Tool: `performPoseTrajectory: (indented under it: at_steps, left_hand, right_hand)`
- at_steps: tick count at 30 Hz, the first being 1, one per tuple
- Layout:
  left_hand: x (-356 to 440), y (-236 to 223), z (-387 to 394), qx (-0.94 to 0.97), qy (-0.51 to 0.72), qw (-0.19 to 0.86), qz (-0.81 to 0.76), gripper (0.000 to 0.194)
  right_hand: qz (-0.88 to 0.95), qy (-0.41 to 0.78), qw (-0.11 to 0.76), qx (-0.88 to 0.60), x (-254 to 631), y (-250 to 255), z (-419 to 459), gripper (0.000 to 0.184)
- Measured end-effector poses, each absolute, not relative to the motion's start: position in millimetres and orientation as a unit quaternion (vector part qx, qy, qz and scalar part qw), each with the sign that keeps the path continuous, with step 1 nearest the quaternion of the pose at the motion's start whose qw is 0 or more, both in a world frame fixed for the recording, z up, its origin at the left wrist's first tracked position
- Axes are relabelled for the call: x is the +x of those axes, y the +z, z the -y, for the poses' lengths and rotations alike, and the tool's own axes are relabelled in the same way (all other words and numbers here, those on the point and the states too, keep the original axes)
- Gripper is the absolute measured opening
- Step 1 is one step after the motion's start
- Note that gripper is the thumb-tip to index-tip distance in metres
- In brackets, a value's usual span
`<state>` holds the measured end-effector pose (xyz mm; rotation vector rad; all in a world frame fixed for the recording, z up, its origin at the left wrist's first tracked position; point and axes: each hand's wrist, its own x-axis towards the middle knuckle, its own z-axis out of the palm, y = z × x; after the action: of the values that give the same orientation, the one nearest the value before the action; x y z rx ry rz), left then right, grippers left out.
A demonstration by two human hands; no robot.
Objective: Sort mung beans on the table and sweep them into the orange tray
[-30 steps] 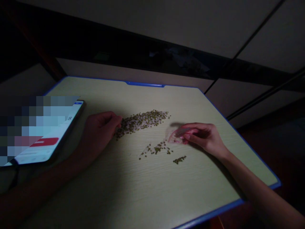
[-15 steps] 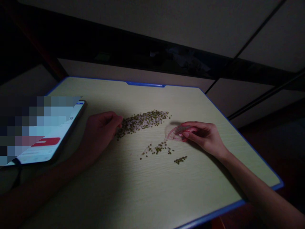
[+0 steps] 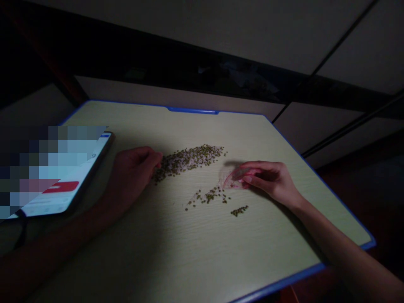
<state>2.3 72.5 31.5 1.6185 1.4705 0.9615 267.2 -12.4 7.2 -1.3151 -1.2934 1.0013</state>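
My right hand (image 3: 273,181) pinches a clear, pink-edged protractor (image 3: 235,179) between thumb and fingers, its curved edge low over the table. Just left of it lies a loose scatter of small green beans (image 3: 211,195), with pale grains among them. A small separate cluster of green beans (image 3: 239,211) sits nearer to me. Farther back stretches a long heap of green beans mixed with white grains (image 3: 192,159). At the heap's left end my left hand (image 3: 135,168) is closed, fingertips together; whatever they hold is hidden.
The wood-grain table (image 3: 195,252) has a blue rim and a blue strip (image 3: 192,111) at its far edge. On the left stands a lit tablet (image 3: 72,176), partly pixelated, with a dark cable below it. Pale cabinet panels (image 3: 221,97) rise behind the table.
In my right hand the protractor has tilted slightly. My left hand and the beans have hardly moved.
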Motion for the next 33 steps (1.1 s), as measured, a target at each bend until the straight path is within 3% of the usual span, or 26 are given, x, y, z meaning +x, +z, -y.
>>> performPoseTrajectory:
  at_steps: [33]
  left_hand:
    - [0.3,28.6,-74.3,0.624,0.379,0.371,-0.574,0.027]
  right_hand:
    - [0.602,0.430,0.476,-0.476,269.1,7.4,15.7,0.035]
